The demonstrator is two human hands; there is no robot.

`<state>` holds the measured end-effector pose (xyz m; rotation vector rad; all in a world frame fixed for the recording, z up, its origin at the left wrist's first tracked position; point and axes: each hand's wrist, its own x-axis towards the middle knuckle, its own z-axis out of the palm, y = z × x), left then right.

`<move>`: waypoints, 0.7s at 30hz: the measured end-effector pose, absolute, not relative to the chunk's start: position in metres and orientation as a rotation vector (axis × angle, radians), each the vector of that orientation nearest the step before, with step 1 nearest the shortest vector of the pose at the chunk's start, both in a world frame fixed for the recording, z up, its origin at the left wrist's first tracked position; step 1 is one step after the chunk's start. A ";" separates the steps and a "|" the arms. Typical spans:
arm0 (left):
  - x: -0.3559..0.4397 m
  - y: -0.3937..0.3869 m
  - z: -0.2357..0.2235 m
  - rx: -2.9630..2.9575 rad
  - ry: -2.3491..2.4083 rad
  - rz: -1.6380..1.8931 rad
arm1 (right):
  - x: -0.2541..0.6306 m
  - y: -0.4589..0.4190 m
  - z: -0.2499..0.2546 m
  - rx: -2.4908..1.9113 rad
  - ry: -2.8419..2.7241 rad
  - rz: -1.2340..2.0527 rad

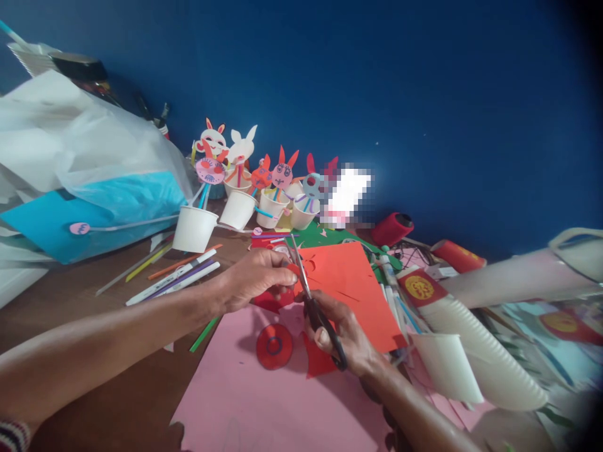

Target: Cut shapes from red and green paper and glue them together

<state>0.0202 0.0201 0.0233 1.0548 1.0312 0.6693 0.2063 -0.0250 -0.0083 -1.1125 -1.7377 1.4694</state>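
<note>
My left hand [264, 276] pinches a small piece of red paper [293, 274] above the table. Around the black handles of a pair of scissors [325, 323] my right hand [342, 326] is closed, and the blades point up and away, right beside the red piece. Whether the blades touch the paper I cannot tell. Below both hands lies a pink sheet [264, 408] with a red paper disc [274, 346] on it, marked with a dark ring. A red scrap [320, 361] rests partly under my right hand. An orange-red sheet [358, 295] lies just beyond.
Paper cups [195, 229] with paper animal faces on straws stand at the back. Markers [174, 279] and straws lie left, near a plastic bag [94, 138]. A long stack of paper cups [485, 345] and a red spool [392, 230] are at the right. A blue wall [400, 81] rises behind.
</note>
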 end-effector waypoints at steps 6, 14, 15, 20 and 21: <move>0.018 0.022 0.021 1.143 0.963 0.675 | 0.207 -0.026 -0.011 -1.143 -1.688 1.465; 0.016 0.027 0.022 1.153 0.967 0.632 | 0.208 -0.025 -0.012 -1.178 -1.668 1.518; 0.015 0.027 0.022 1.155 0.965 0.629 | 0.207 -0.025 -0.012 -1.178 -1.665 1.525; 0.015 0.027 0.022 1.131 0.966 0.619 | 0.208 -0.025 -0.012 -1.218 -1.657 1.534; 0.015 0.027 0.022 1.126 0.969 0.619 | 0.208 -0.025 -0.012 -1.216 -1.659 1.539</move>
